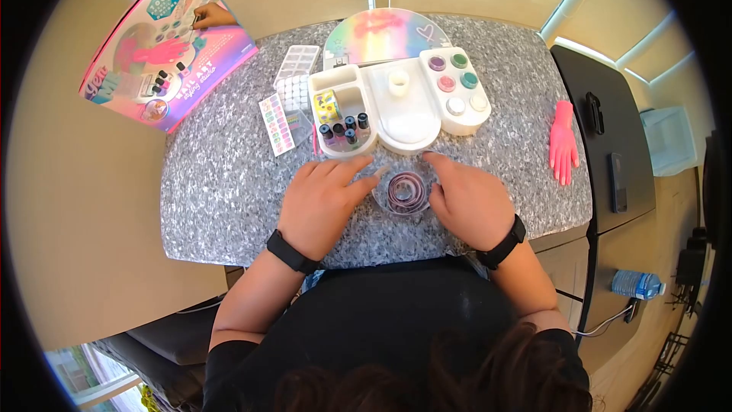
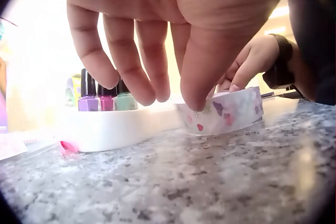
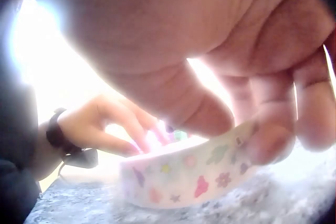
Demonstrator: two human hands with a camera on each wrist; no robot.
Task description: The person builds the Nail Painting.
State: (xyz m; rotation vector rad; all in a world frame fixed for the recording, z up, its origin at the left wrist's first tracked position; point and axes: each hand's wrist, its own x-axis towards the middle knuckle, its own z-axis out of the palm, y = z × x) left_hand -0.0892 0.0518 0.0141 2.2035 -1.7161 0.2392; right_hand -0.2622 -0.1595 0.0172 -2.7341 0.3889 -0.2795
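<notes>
A round roll of patterned tape [image 1: 408, 192] lies on the speckled tabletop between the two hands; its outer wall [image 3: 184, 179] shows small flowers and butterflies. From the left, the left hand [image 1: 324, 194] reaches in, thumb tip at the roll's edge [image 2: 226, 112] and the other fingers hanging loosely bent beside it. The right hand [image 1: 474, 200] is at the opposite side, its thumb by the rim and index fingertip near the outer wall; whether they press it cannot be told. Behind the hands stands a white tray [image 1: 409, 137] with nail polish bottles [image 1: 351, 135] in its left part.
Several glitter pots [image 1: 446, 83] sit in the tray's right part. A sticker sheet [image 1: 277, 123] and clear cases [image 1: 293, 91] lie left of it. A pink model hand [image 1: 563, 145] lies at the right, a printed box [image 1: 168, 49] stands back left, and a rainbow board [image 1: 381, 38] stands behind.
</notes>
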